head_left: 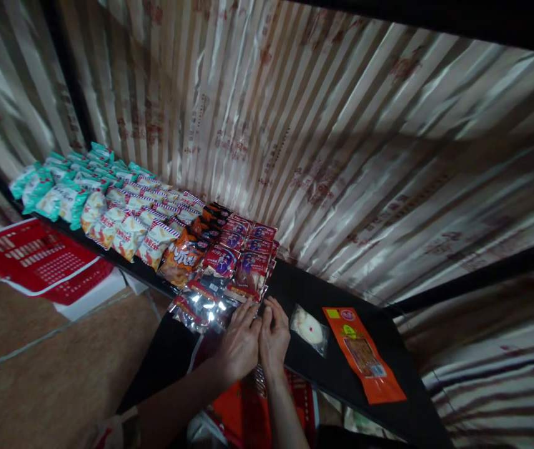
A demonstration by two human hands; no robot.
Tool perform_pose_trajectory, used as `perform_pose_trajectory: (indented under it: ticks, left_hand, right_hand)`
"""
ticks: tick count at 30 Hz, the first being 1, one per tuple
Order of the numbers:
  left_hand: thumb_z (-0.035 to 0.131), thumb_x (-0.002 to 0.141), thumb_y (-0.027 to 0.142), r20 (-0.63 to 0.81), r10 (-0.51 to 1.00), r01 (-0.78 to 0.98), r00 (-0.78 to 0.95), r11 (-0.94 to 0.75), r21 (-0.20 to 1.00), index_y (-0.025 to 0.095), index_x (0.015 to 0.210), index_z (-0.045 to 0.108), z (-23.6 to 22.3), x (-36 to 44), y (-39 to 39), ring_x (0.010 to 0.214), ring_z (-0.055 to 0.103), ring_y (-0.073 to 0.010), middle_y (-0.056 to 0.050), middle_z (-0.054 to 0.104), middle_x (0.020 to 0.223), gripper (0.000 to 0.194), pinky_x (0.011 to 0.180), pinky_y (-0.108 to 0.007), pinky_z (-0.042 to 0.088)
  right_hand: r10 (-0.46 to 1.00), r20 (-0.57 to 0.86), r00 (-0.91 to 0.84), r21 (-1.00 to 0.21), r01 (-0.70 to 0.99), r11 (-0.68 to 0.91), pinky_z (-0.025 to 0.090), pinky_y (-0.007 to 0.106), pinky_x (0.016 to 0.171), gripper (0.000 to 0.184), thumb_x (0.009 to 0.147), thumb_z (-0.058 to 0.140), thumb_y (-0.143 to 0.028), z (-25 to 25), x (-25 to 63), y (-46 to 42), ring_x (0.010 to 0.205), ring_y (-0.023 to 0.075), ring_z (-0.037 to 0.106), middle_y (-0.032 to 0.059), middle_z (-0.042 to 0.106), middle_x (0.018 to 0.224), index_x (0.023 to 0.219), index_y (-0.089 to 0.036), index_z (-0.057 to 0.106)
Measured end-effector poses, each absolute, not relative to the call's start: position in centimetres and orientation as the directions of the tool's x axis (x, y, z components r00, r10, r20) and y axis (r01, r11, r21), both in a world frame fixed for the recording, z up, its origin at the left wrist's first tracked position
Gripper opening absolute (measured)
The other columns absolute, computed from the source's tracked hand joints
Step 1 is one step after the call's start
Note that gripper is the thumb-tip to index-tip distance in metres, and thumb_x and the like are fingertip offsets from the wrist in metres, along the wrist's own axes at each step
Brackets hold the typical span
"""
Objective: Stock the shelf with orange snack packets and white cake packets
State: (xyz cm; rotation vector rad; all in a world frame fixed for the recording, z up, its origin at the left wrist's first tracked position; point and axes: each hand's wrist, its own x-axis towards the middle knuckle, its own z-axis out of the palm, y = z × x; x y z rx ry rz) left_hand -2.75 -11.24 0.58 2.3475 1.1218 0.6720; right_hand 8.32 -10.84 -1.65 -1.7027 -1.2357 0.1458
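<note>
Both hands are side by side at the near edge of a stack of red snack packets [252, 265] with purple and white print. My left hand [241, 343] is closed, with its fingertips on the clear lower edge of a front packet. Close beside it, my right hand [274, 333] is closed too, its fingers bent at that stack's right front corner. The fingers partly hide the packet edge between them. To the left of my left hand, shiny clear-and-red packets [201, 305] lie flat at the shelf's front.
Along the black shelf [290, 280] stand orange bags [183, 259], white striped bags [129, 234] and teal bags [61, 196]. Right of my hands lie a clear packet with a round white item [310, 329] and an orange packet [363, 355]. A red basket [61, 262] stands on the floor.
</note>
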Motion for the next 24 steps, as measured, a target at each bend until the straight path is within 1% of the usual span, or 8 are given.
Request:
perform_pose_trajectory:
  ticks: [3,6,9,12,16,18,21,24]
  left_hand:
    - [0.039,0.081,0.011,0.247,0.806,0.574,0.539,-0.565,0.592,0.013,0.13,0.044,0.0,-3.1,-12.2,0.136,0.022,-0.0235,-0.011,0.04,0.14,0.049,0.111,-0.044,0.025]
    - [0.038,0.081,0.011,0.274,0.802,0.559,0.53,-0.574,0.598,0.012,0.131,0.042,-0.7,-3.6,-12.9,0.135,0.023,-0.0235,-0.011,0.041,0.139,0.051,0.11,-0.043,0.027]
    - [0.037,0.081,0.011,0.313,0.794,0.541,0.521,-0.591,0.598,0.012,0.13,0.044,-1.4,-4.4,-13.4,0.133,0.028,-0.0237,-0.012,0.044,0.137,0.049,0.108,-0.044,0.031]
    - [0.036,0.083,0.014,0.386,0.775,0.516,0.499,-0.624,0.587,0.01,0.129,0.045,-1.7,-5.3,-13.7,0.131,0.033,-0.0246,-0.014,0.047,0.134,0.048,0.105,-0.046,0.036]
    - [0.033,0.085,0.016,0.471,0.745,0.501,0.471,-0.666,0.552,0.007,0.127,0.047,-1.1,-6.6,-13.7,0.129,0.037,-0.0254,-0.017,0.05,0.13,0.045,0.101,-0.046,0.041]
    - [0.032,0.085,0.015,0.495,0.741,0.501,0.453,-0.671,0.546,0.008,0.126,0.048,-0.5,-7.2,-13.5,0.127,0.039,-0.0245,-0.016,0.052,0.129,0.044,0.099,-0.046,0.044]
    - [0.033,0.085,0.015,0.522,0.74,0.506,0.424,-0.672,0.541,0.012,0.122,0.052,0.3,-8.0,-12.8,0.126,0.041,-0.0234,-0.014,0.054,0.127,0.041,0.098,-0.044,0.045]
    - [0.033,0.086,0.014,0.563,0.743,0.527,0.363,-0.662,0.533,0.011,0.115,0.057,0.5,-8.7,-11.7,0.127,0.039,-0.0237,-0.015,0.054,0.127,0.037,0.098,-0.044,0.045]
  right_hand:
    - [0.782,0.408,0.472,-0.761,0.648,0.006,0.037,0.039,0.099,0.042,0.087,0.037,-0.043,-2.0,7.8,-12.0,0.11,0.0215,0.052,0.0146,0.062,0.111,0.096,-0.012,0.064]
    - [0.79,0.413,0.453,-0.755,0.655,0.019,0.037,0.039,0.099,0.04,0.088,0.037,-0.042,-2.1,7.2,-12.8,0.109,0.0213,0.052,0.0139,0.062,0.11,0.095,-0.013,0.065]
    - [0.788,0.432,0.439,-0.75,0.66,0.043,0.038,0.04,0.098,0.038,0.088,0.037,-0.04,-1.9,6.3,-13.3,0.108,0.0211,0.053,0.0133,0.062,0.109,0.095,-0.014,0.064]
    - [0.784,0.459,0.418,-0.74,0.668,0.078,0.04,0.042,0.096,0.035,0.089,0.037,-0.038,-1.5,5.3,-13.6,0.106,0.0209,0.054,0.0121,0.062,0.108,0.095,-0.015,0.064]
    - [0.781,0.51,0.361,-0.704,0.697,0.138,0.041,0.042,0.095,0.032,0.089,0.038,-0.035,-0.9,4.2,-13.5,0.106,0.0205,0.053,0.0108,0.062,0.108,0.097,-0.016,0.063]
    - [0.779,0.535,0.327,-0.684,0.709,0.171,0.042,0.041,0.094,0.03,0.089,0.039,-0.033,-0.6,3.8,-13.3,0.106,0.0199,0.054,0.0104,0.063,0.107,0.097,-0.017,0.063]
    - [0.774,0.57,0.276,-0.646,0.732,0.215,0.044,0.041,0.093,0.028,0.09,0.039,-0.03,-0.3,3.4,-12.9,0.105,0.0193,0.055,0.0101,0.063,0.107,0.099,-0.017,0.062]
    - [0.77,0.601,0.213,-0.604,0.752,0.264,0.044,0.04,0.092,0.027,0.089,0.039,-0.028,-0.1,3.2,-12.2,0.105,0.0189,0.055,0.0097,0.064,0.105,0.098,-0.017,0.063]
